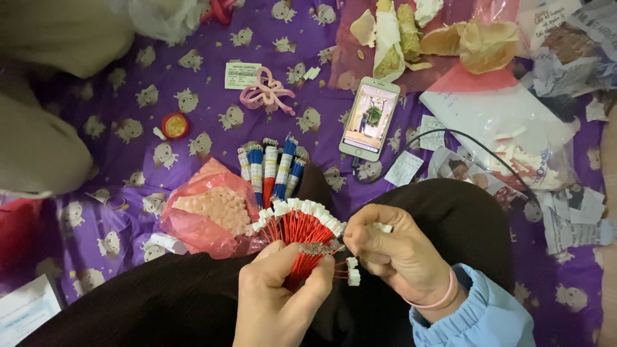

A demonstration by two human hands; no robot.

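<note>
Gripping a fan of red wires [297, 239] with white plugs, left hand [276, 299] closed around the stems, over the lap near the cloth's [193, 77] bottom edge. Pinching one white plug [384, 227] in right hand [392, 254]. Better to keep the fan tight, plug ends level. Bundles [273, 168] just beyond; phone [369, 117] further up.

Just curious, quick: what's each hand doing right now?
Left hand: closed, gripping the bunch of red wires.
Right hand: closed, pinching a white connector.
</note>
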